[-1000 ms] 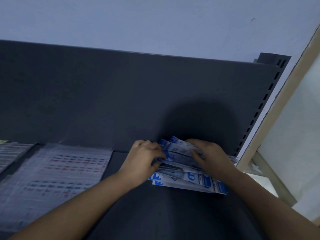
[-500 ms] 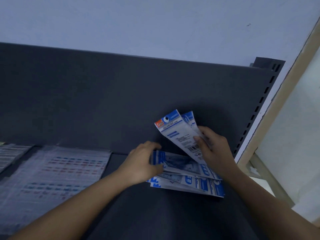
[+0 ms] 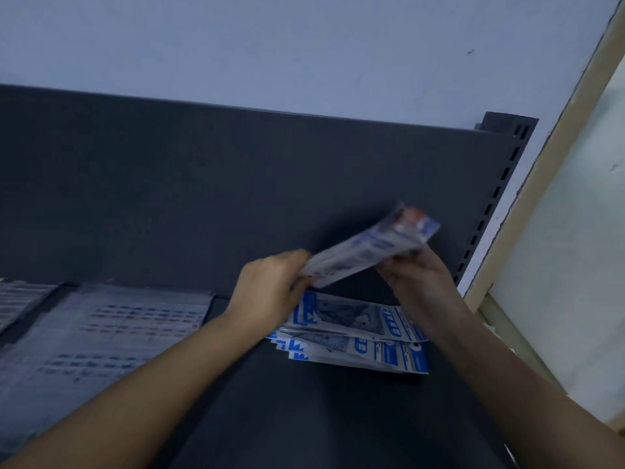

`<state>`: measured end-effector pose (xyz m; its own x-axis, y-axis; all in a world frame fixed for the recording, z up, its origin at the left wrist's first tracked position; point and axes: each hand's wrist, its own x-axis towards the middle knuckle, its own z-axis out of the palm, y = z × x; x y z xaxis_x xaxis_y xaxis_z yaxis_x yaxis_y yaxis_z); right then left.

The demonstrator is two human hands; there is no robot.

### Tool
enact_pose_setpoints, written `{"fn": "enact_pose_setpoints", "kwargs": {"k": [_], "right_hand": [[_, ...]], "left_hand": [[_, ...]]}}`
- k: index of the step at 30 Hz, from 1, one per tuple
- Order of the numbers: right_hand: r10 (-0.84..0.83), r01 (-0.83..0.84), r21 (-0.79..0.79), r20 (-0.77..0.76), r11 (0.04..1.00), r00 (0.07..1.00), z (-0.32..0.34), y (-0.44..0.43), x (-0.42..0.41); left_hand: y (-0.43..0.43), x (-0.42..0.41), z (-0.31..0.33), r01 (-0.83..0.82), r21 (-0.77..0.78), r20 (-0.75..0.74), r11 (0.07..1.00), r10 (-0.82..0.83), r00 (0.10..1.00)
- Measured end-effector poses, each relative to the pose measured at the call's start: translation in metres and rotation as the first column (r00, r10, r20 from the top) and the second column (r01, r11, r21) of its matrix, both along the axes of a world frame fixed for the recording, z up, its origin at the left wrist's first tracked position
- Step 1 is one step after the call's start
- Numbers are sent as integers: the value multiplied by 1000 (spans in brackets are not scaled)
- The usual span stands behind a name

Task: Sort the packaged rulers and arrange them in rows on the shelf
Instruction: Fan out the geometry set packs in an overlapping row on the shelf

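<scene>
Blue-and-white ruler packets (image 3: pixel 365 252), blurred, pinched endwise by left hand (image 3: pixel 270 292) and right hand (image 3: pixel 419 275) above the stack (image 3: pixel 355 336).

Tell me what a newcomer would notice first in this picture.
The left hand and the right hand hold a blurred ruler packet tilted above the shelf, at centre right. Just beneath it a fanned pile of blue-and-white packets lies on the shelf; pale clear packets lie flat at the left.
</scene>
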<state>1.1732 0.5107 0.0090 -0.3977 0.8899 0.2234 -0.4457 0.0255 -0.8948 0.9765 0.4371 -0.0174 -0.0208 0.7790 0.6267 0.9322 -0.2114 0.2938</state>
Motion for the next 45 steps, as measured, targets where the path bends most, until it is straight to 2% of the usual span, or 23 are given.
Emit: {"fn": "enact_pose_setpoints", "kwargs": {"k": [3,4,5,6,7,9,10,11,13,15,18,20,23,25,29,32,34,38,41,45], "right_hand": [[-269,274,-130,56,953,961,-14,11,20],[-355,369,-90,140,925,924,-19,13,26],[-430,440,19,250,898,867,-25,12,30],[-485,449,184,354,874,799,-30,10,35],[-504,371,356,438,858,745,-35,6,39],[-413,-23,580,606,814,680,-42,-4,43],[-381,-254,611,712,750,589,-48,-6,44],[-429,-436,615,781,657,455,-54,-6,44],[-665,-637,628,710,448,232,-69,-3,43],[-760,-701,599,638,388,124,-71,-5,39],[-806,-706,630,575,324,143,-69,0,36],[-830,-730,621,541,287,134,-68,3,34],[-842,-732,617,528,288,114,-66,2,25],[-858,-704,649,501,287,112,-70,2,16],[-821,-671,632,568,388,61,-59,-4,-2],[-669,-664,543,738,514,87,-43,4,-5],[-606,-640,520,789,566,105,-35,11,-6],[-477,-545,494,859,677,186,-27,21,-9],[-491,-551,503,852,666,185,-25,21,-10],[-494,-584,493,852,645,174,-32,17,-5]], "left_hand": [[6,6,3,-84,-11,-406,996,72,911],[7,13,2,-118,-39,-526,992,81,847],[7,22,1,-153,-111,-640,982,47,767],[9,26,-6,-139,-186,-678,973,-24,735],[12,27,-16,-147,-253,-700,956,-76,710],[11,25,-21,-144,-285,-740,948,-122,662],[12,23,-24,-118,-267,-733,956,-122,669],[11,21,-25,-92,-291,-683,952,-139,717],[8,17,-22,-58,-408,-561,911,-200,804],[4,17,-21,-79,-483,-540,872,-226,811],[-2,15,-21,-67,-507,-522,859,-244,817],[-3,7,-26,-25,-447,-528,894,-241,814],[2,0,-33,35,-349,-574,937,-243,782],[6,-2,-34,72,-355,-562,932,-274,780],[8,-4,-29,82,-392,-500,916,-287,817],[12,-6,-18,95,-446,-357,890,-275,893],[10,-3,-12,84,-479,-285,874,-245,927],[1,17,-10,-57,-494,-420,868,-181,890],[-4,28,-15,-155,-467,-537,871,-140,832],[-7,35,-24,-163,-443,-528,881,-110,842]]}}
